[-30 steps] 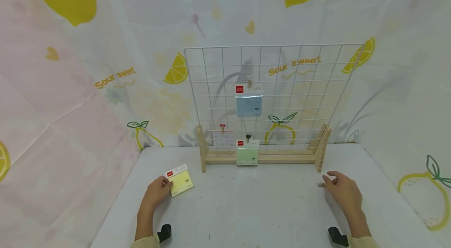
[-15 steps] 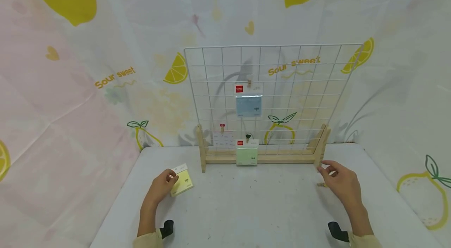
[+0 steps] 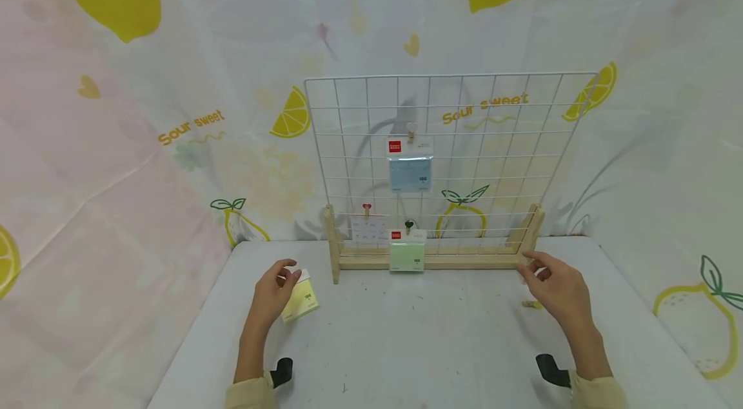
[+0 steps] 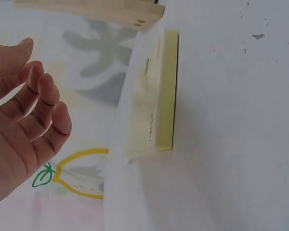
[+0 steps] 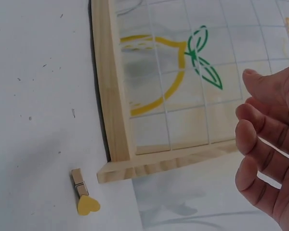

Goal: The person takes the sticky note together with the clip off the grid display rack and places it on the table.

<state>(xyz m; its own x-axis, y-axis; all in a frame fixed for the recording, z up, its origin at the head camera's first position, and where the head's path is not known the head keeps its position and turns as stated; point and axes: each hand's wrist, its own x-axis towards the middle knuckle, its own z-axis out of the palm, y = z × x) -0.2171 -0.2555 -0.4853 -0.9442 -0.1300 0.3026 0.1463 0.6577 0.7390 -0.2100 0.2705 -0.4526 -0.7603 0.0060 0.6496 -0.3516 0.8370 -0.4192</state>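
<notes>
Near the yellow pad (image 3: 302, 303), one corner hidden, hovers the left hand (image 3: 273, 291); the right hand (image 3: 558, 288) shares its relaxed grip.

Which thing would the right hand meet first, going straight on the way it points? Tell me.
Likely the stand's right leg: in the head view, the tips of the right hand overlap its lower part, though how far off they are in depth is unclear.

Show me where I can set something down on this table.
Best room: the tabletop between the yellow pad and the clothespin, in front of the wire rack. It is crowded at both ends: the left hand hovers by the yellow pad, the right hand near the clothespin.
</notes>
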